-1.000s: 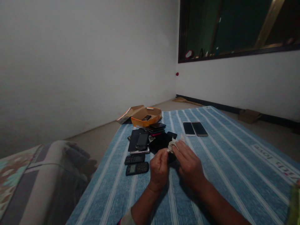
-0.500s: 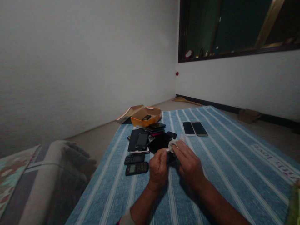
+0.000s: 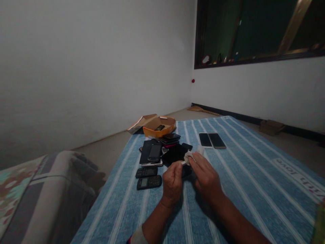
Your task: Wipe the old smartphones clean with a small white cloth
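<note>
My left hand (image 3: 172, 183) is closed around a dark phone (image 3: 186, 171) held just above the blue striped cloth (image 3: 254, 176). My right hand (image 3: 206, 176) pinches a crumpled white cloth (image 3: 190, 156) against the top of that phone. Most of the phone is hidden behind my fingers. A pile of dark phones (image 3: 162, 149) lies just beyond my hands.
Two small keypad phones (image 3: 148, 177) lie left of my hands. Two smartphones (image 3: 212, 140) lie side by side farther back. An orange cardboard box (image 3: 159, 126) with a phone in it sits at the cloth's far edge. A patterned cushion (image 3: 38, 193) is at left.
My hands stay in place; the right hand and its white cloth have shifted slightly over the phone. The view has moved a little.
</note>
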The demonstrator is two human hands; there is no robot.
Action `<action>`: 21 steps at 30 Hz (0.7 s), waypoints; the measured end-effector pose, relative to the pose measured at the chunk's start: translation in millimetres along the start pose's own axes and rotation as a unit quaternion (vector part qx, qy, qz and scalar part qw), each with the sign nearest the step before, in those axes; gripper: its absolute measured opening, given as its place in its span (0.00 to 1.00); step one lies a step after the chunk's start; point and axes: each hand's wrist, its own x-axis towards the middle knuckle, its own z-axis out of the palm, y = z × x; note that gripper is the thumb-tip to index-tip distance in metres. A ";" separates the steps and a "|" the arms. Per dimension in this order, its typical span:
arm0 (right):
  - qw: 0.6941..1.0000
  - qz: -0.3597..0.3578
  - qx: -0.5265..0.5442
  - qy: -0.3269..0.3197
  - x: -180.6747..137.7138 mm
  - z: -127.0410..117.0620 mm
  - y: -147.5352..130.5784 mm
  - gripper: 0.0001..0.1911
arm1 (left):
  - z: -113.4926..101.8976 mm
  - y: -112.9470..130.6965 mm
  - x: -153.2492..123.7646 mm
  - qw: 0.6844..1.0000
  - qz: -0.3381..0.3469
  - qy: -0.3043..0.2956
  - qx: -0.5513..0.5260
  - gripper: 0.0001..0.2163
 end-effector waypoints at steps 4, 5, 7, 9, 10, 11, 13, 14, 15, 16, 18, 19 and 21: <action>1.000 0.020 -0.007 -0.002 -0.5 -2.0 3.5 0.27 | 0.7 1.4 -1.1 1.000 0.006 -0.001 -0.002 0.16; 1.000 0.012 -0.008 0.002 -0.8 -1.8 0.6 0.27 | 1.1 1.8 -1.7 1.000 0.007 0.000 -0.001 0.16; 1.000 -0.016 -0.010 0.007 -1.2 -0.7 -7.2 0.27 | 1.7 2.3 -2.7 1.000 0.010 0.002 -0.002 0.16; 0.999 -0.040 -0.007 0.006 -1.1 0.7 -13.4 0.26 | 2.1 2.6 -3.2 1.000 0.011 0.003 -0.002 0.16; 0.999 -0.043 -0.003 0.004 -1.0 1.3 -14.5 0.26 | 2.1 2.6 -3.1 1.000 0.011 0.002 -0.002 0.16; 0.999 -0.040 0.001 0.002 -0.8 1.6 -14.1 0.26 | 2.1 2.5 -2.9 1.000 0.010 0.000 -0.003 0.16; 1.000 -0.025 0.010 0.001 -0.8 1.6 -8.8 0.26 | 1.8 2.2 -2.2 1.000 0.008 -0.001 -0.004 0.15; 1.000 -0.016 0.013 0.002 -1.0 1.3 -4.7 0.27 | 1.7 2.0 -1.9 1.000 0.007 0.000 -0.007 0.15; 1.000 -0.008 0.014 0.001 -1.3 0.8 -0.3 0.27 | 1.6 1.7 -1.6 1.000 0.004 0.000 -0.009 0.15; 1.000 0.000 0.013 -0.001 -1.7 0.2 3.9 0.28 | 1.6 1.5 -1.5 1.000 0.001 0.001 -0.011 0.15; 1.000 0.010 0.013 -0.006 -2.5 -0.8 9.8 0.28 | 1.6 1.1 -1.6 1.000 -0.004 0.002 -0.013 0.16; 1.000 0.013 0.013 -0.008 -2.9 -1.1 10.9 0.29 | 1.6 1.0 -1.8 1.000 -0.005 0.001 -0.013 0.16; 1.000 0.011 0.014 -0.008 -3.5 -1.1 8.9 0.28 | 1.8 0.8 -2.4 1.000 -0.007 0.002 -0.014 0.16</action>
